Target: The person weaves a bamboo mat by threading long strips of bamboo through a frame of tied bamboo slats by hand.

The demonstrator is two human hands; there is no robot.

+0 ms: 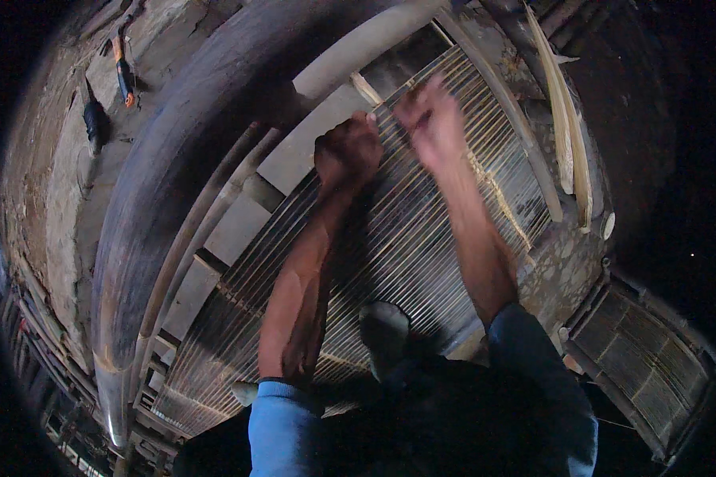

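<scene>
Over the far part of the slatted mat (412,226), which spreads beneath both forearms (298,298), the left hand (348,149) and right hand (432,123) are near each other, arms outstretched and slanting inward. The left's fingers curl inward, though I cannot tell whether they grip anything; the right is blurred, its fingers' closure impossible to tell.

Between the bare left hand (348,151) and the blurred bare right hand (433,131), only a narrow gap is left. Below it, between the forearms (298,278), passage is allowed over a rack of thin, pale-brown parallel strips (422,215), down to a rounded grey shoe (384,330), by which the way is blocked. The left is barred by a thick, curved grey beam (147,230), the right by a flat, greyish wooden rail (511,111).
</scene>
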